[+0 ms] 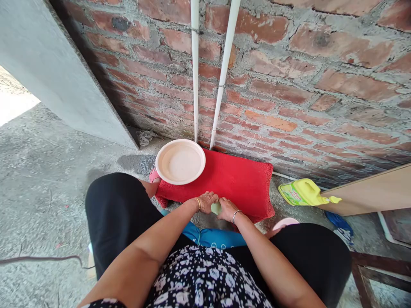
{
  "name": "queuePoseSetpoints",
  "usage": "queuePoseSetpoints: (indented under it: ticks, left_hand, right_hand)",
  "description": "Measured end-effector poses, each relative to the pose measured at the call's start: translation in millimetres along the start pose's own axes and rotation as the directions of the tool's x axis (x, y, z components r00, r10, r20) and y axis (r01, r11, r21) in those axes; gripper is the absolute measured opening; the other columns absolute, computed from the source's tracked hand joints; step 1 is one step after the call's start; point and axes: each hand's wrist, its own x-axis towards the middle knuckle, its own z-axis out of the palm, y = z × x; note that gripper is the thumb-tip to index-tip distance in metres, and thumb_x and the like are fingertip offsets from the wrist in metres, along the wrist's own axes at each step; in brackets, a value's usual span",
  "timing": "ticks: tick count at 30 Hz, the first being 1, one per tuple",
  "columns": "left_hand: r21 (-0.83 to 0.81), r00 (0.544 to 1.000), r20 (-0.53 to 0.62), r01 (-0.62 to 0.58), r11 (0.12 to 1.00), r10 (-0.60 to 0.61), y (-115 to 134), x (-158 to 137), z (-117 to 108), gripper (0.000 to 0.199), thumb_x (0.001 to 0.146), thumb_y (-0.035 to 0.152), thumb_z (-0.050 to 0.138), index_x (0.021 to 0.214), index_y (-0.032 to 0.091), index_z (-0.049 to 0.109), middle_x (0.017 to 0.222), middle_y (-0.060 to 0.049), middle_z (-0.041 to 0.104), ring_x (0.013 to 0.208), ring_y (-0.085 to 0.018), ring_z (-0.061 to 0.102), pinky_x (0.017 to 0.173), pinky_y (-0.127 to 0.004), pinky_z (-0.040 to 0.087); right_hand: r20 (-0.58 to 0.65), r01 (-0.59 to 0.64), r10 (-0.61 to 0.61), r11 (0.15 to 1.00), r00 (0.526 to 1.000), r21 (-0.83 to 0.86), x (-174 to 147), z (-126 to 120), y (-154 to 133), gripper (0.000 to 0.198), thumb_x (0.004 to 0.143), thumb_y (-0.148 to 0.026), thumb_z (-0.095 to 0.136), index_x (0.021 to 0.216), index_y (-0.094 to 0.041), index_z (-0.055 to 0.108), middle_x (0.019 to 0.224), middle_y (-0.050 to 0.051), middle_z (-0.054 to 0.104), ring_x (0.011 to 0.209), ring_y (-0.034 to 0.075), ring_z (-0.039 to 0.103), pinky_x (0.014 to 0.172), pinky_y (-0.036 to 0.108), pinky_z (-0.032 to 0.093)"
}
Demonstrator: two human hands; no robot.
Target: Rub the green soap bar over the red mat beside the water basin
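Could make out only part of the pale green block [216,208], clasped between the left hand [206,202] and the right hand [227,210] at the near edge of the red cloth [236,179], with its sides covered by fingers and the exact hold of each fingertip impossible to tell. Reached down with both forearms [170,231] slanting inward between bent knees [114,196], wrists near each other, backs of the hands turned up, fingers curled. Saw the blue fabric [224,239] below partly blocked by those forearms, and the tan board [369,196] cut off at the right border.
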Motion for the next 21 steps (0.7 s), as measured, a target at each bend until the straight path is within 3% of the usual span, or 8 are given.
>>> queuePoseSetpoints:
  ticks: [3, 5, 7, 11, 14, 17, 21]
  left_hand:
    - [-0.080, 0.974, -0.078, 0.209, 0.975, -0.215, -19.5, 1.2, -4.4, 0.077, 0.058, 0.037, 0.074, 0.129, 0.029, 0.045, 0.132, -0.009, 0.046, 0.122, -0.031, 0.046, 0.095, -0.043, 0.044]
    - [-0.112, 0.910, -0.062, 0.403, 0.909, -0.411, -38.1, 0.3, -5.0, 0.068, 0.066, 0.038, 0.068, 0.130, 0.024, 0.048, 0.134, -0.013, 0.048, 0.123, -0.031, 0.048, 0.096, -0.043, 0.044]
    - [-0.116, 0.840, -0.012, 0.538, 0.835, -0.543, -56.5, -1.8, -2.9, 0.056, 0.072, 0.032, 0.063, 0.125, 0.017, 0.053, 0.130, -0.017, 0.053, 0.120, -0.030, 0.052, 0.095, -0.042, 0.044]
    - [-0.108, 0.749, 0.058, 0.661, 0.742, -0.659, -79.4, -5.4, 5.0, 0.058, 0.074, 0.035, 0.063, 0.128, 0.016, 0.052, 0.131, -0.020, 0.055, 0.119, -0.033, 0.054, 0.091, -0.046, 0.047]
    - [-0.118, 0.699, 0.076, 0.715, 0.689, -0.712, -84.9, -3.3, 10.3, 0.072, 0.070, 0.048, 0.066, 0.133, 0.019, 0.047, 0.138, -0.020, 0.048, 0.121, -0.035, 0.052, 0.090, -0.048, 0.048]
    - [-0.151, 0.679, 0.069, 0.731, 0.666, -0.731, -87.5, 3.4, 15.9, 0.088, 0.062, 0.056, 0.071, 0.137, 0.020, 0.043, 0.143, -0.020, 0.042, 0.125, -0.036, 0.048, 0.092, -0.046, 0.048]
    - [-0.147, 0.685, 0.050, 0.725, 0.673, -0.727, -92.2, 13.2, 22.1, 0.094, 0.060, 0.056, 0.074, 0.139, 0.018, 0.041, 0.146, -0.022, 0.037, 0.127, -0.036, 0.045, 0.093, -0.044, 0.048]
  right_hand:
    - [-0.055, -0.195, 0.195, 0.981, 0.979, 0.016, -1.6, 3.0, 1.2, 0.073, 0.054, -0.029, 0.081, 0.119, -0.018, 0.051, 0.115, 0.011, 0.056, 0.105, 0.027, 0.056, 0.086, 0.033, 0.043]
    - [-0.114, -0.285, 0.288, 0.958, 0.951, 0.038, 0.3, 7.3, -5.2, 0.076, 0.059, -0.031, 0.078, 0.127, -0.020, 0.046, 0.117, 0.010, 0.055, 0.104, 0.026, 0.056, 0.084, 0.033, 0.042]
    - [-0.169, -0.290, 0.292, 0.956, 0.941, 0.034, 5.1, 13.4, -17.3, 0.082, 0.064, -0.033, 0.074, 0.137, -0.023, 0.037, 0.121, 0.011, 0.054, 0.105, 0.025, 0.055, 0.084, 0.033, 0.041]
    - [-0.160, -0.222, 0.211, 0.973, 0.964, -0.053, 13.6, 23.1, -31.3, 0.085, 0.069, -0.033, 0.069, 0.144, -0.032, 0.028, 0.121, 0.010, 0.052, 0.108, 0.027, 0.051, 0.084, 0.033, 0.040]
    - [-0.143, -0.294, 0.282, 0.953, 0.949, -0.068, 3.5, 21.2, -6.1, 0.080, 0.071, -0.031, 0.066, 0.143, -0.035, 0.031, 0.118, 0.009, 0.051, 0.108, 0.027, 0.052, 0.083, 0.034, 0.040]
    - [-0.143, -0.486, 0.481, 0.874, 0.865, 0.007, -24.0, 14.1, 41.3, 0.079, 0.071, -0.030, 0.065, 0.143, -0.033, 0.031, 0.115, 0.009, 0.053, 0.105, 0.027, 0.055, 0.082, 0.035, 0.041]
    - [-0.115, -0.695, 0.725, 0.686, 0.680, 0.213, -57.2, 6.1, 84.3, 0.079, 0.071, -0.033, 0.063, 0.142, -0.027, 0.029, 0.113, 0.010, 0.056, 0.099, 0.026, 0.060, 0.079, 0.035, 0.043]
